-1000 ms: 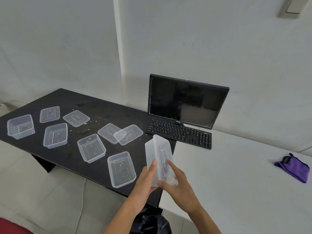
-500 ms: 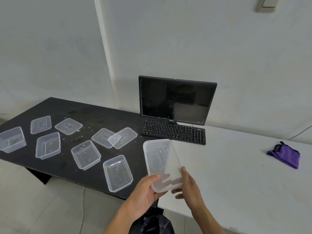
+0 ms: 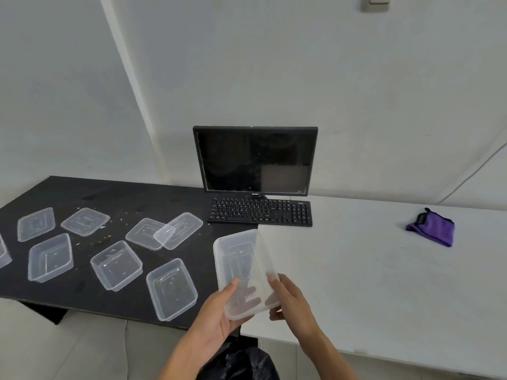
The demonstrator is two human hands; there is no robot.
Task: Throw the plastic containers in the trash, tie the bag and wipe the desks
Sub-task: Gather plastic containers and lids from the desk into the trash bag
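Two hands hold clear container [image 3: 241, 267], lower centre: left hand [image 3: 219, 311] fingers curled underneath, right hand [image 3: 293, 303] pinching its edge.

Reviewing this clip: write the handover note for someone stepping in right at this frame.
Left hand: grips the held container from below.
Right hand: thumb and fingers on its right edge.
Trash bag directly below the hands.
Three open tubs, a fourth cut off at the frame edge, and four lids lie on the crumb-strewn black desk; purple cloth on the white desk.
Done: nothing confirmed. Left: bin all containers, tie bag, wipe desks.
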